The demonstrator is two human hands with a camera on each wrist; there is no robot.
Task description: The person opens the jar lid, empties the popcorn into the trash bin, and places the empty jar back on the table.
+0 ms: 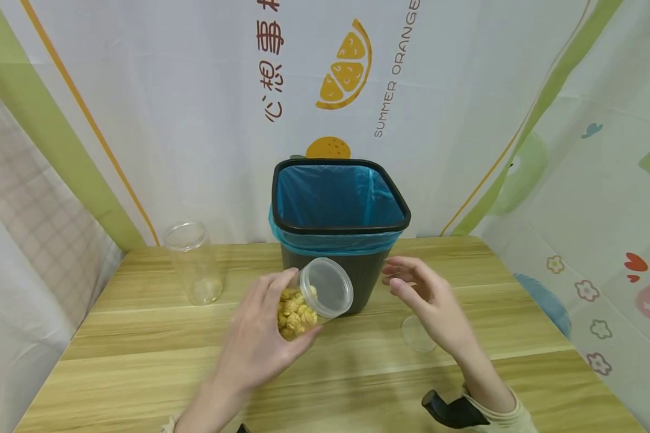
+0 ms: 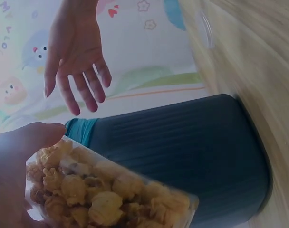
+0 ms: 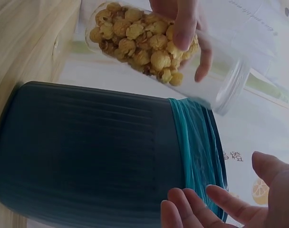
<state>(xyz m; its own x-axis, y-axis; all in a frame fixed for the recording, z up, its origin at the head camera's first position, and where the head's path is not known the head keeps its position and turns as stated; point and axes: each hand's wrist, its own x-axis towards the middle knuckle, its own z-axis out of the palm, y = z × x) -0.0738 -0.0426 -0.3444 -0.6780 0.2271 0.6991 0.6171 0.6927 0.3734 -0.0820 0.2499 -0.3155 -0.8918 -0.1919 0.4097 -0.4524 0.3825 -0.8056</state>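
Observation:
My left hand (image 1: pixel 260 337) grips a clear plastic jar (image 1: pixel 327 287) in front of the bin, thumb on one side and fingers on the other. Caramel-coloured popcorn (image 1: pixel 297 314) fills its lower part, while the upper part holds none. The jar leans, its translucent round top end tipped to the right. In the right wrist view the popcorn (image 3: pixel 139 40) shows through the wall. My right hand (image 1: pixel 433 307) is held in the air by the bin's right side, fingers loosely bent and holding nothing; the left wrist view shows its palm and spread fingers (image 2: pixel 82 90).
A dark bin (image 1: pixel 352 264) with a blue liner (image 1: pixel 330 186) stands at the back middle of the wooden table (image 1: pixel 141 361). To its left is a second clear jar (image 1: pixel 195 264), upright. A clear round lid (image 1: pixel 418 334) lies near the right hand. Printed curtains (image 1: pixel 195 90) hang behind.

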